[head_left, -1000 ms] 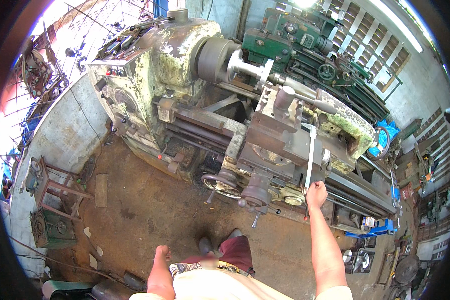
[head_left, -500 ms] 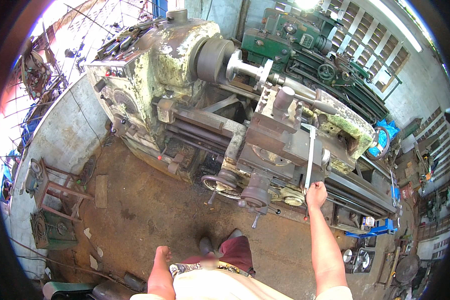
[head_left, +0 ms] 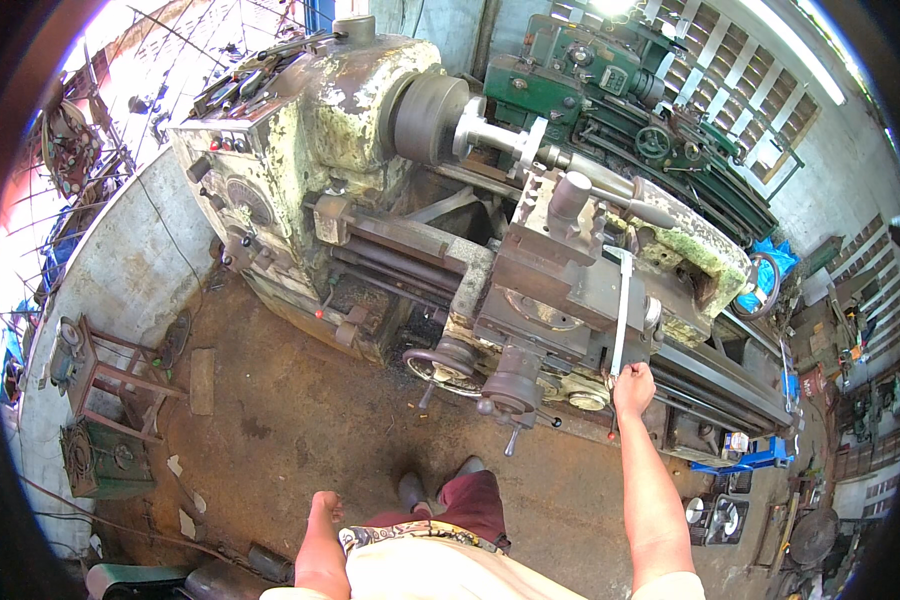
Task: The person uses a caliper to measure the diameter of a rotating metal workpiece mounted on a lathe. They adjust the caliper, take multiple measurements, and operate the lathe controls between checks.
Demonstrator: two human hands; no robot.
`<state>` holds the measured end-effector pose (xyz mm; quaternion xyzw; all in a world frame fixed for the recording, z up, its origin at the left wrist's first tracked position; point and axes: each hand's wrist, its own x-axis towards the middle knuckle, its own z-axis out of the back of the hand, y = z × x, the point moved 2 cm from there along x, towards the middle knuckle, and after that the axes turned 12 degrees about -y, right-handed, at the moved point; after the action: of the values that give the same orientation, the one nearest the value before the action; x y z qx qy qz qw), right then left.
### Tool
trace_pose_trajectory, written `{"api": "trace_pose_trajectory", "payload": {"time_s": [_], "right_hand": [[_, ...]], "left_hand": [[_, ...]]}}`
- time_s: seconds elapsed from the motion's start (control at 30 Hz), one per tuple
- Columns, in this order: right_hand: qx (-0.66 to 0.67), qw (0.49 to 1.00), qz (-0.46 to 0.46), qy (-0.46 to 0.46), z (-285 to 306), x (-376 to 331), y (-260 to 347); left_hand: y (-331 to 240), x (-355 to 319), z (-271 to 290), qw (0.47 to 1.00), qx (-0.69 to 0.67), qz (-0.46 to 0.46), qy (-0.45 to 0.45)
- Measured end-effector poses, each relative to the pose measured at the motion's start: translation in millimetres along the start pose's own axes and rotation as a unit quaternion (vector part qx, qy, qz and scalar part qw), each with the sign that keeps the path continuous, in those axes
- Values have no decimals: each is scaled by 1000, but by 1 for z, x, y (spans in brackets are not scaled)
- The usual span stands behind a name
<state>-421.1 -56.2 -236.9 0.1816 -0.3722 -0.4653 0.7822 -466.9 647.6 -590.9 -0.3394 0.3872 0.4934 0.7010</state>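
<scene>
My right hand (head_left: 633, 390) is closed at the lower end of a long silver vernier caliper (head_left: 622, 315). The caliper slants up along the right side of the lathe's tool carriage (head_left: 550, 300), its jaw end by the tool post (head_left: 568, 215). Low beside my body hangs my left hand (head_left: 324, 506), away from the machine; its fingers are mostly hidden from above. A shiny flanged metal shaft (head_left: 495, 138) is mounted between the lathe chuck (head_left: 430, 120) and the tailstock (head_left: 690, 235).
Handwheels (head_left: 440, 370) and crank handles (head_left: 511, 440) jut from the lathe's front. A green lathe (head_left: 535, 90) stands behind. At left are a wooden stool frame (head_left: 120, 380) and a green metal box (head_left: 110, 460). Tools (head_left: 255, 80) lie on the headstock; a blue stand (head_left: 745, 460) is at right.
The upper end of the caliper has shifted very slightly to the right. Both hands stay in nearly the same place, and my legs have moved a little.
</scene>
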Motion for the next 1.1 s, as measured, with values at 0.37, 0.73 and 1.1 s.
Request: {"api": "trace_pose_trajectory", "payload": {"time_s": [0.37,0.73,1.1], "right_hand": [[-2,1000,0,0,-3,1,-5],[1,1000,-12,3,-1,1,-2],[-5,1000,21,-22,-9,3,-12]], "left_hand": [[-4,-10,2,1000,-7,-16,-7],[1,14,-2,1000,-12,-8,10],[0,-10,1,1000,-9,-18,-9]]}}
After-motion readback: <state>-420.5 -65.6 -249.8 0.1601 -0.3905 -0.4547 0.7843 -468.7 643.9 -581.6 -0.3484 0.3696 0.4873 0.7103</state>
